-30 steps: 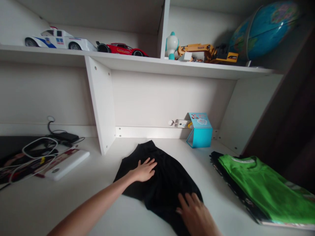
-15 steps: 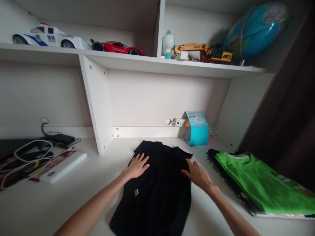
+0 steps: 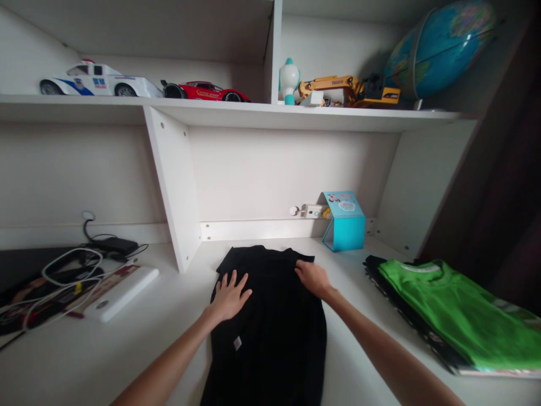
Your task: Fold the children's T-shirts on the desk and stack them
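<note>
A black T-shirt (image 3: 270, 332) is spread on the white desk, its top end toward the back and its lower end running out of view. A small white tag (image 3: 237, 343) shows on its left part. My left hand (image 3: 229, 298) lies flat on the shirt's upper left with fingers spread. At the upper right, my right hand (image 3: 313, 277) has its fingers curled in on the shirt near the sleeve edge, and its fingertips are partly hidden against the dark cloth.
Right of the shirt lies a stack of folded clothes topped by a green T-shirt (image 3: 469, 316). A blue desk calendar (image 3: 349, 232) stands behind. Cables (image 3: 70, 270) and a white box-like object (image 3: 122, 293) lie left, beside an upright panel (image 3: 173, 186). A toy-laden shelf (image 3: 236, 114) hangs above.
My right hand has moved left and its fingers have closed on the cloth, drawing the shirt's right sleeve inward. My left hand stays spread on the shirt. The view has shifted slightly.
</note>
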`<action>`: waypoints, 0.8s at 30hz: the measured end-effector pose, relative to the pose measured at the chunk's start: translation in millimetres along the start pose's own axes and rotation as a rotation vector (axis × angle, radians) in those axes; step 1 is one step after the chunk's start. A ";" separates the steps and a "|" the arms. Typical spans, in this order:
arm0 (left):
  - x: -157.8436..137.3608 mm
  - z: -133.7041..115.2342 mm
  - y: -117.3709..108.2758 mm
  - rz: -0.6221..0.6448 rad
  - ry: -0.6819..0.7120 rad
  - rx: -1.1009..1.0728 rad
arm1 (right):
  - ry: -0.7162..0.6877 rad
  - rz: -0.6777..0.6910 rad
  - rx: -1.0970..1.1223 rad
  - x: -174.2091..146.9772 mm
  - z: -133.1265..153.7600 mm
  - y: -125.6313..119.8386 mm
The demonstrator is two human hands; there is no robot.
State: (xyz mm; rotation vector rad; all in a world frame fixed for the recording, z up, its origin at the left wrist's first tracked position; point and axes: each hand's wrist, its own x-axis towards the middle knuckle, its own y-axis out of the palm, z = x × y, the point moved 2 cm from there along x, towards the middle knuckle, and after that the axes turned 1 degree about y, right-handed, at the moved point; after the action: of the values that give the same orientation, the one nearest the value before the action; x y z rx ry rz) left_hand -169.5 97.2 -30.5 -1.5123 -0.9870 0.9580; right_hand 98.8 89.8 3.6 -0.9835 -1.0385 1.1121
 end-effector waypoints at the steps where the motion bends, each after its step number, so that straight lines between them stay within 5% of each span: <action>1: -2.3 2.8 -0.2 -0.002 -0.017 0.005 | 0.059 -0.012 0.016 6.9 -11.7 -8.0; 5: -8.6 10.0 -0.4 -0.024 -0.074 0.031 | 0.309 -0.055 0.066 18.7 -62.7 -33.7; 8: -7.5 11.6 2.5 -0.055 -0.093 0.049 | 0.312 -0.026 0.131 1.5 -72.1 -30.4; 15: 0.0 17.0 8.1 -0.087 -0.114 0.078 | 0.003 0.184 0.359 -103.8 -9.1 4.6; 19: -2.2 16.3 4.7 -0.073 -0.117 0.058 | -0.015 0.173 0.556 -137.7 12.5 9.3; 24: -3.5 16.9 4.6 -0.082 -0.107 0.081 | 0.105 0.193 0.956 -141.8 16.4 10.5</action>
State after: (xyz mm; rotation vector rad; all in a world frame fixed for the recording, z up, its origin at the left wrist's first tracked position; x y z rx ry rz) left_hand -186.0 98.9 -37.0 -1.3551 -1.0658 1.0167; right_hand 62.8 -46.2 -23.2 -0.3532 -0.2334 1.4795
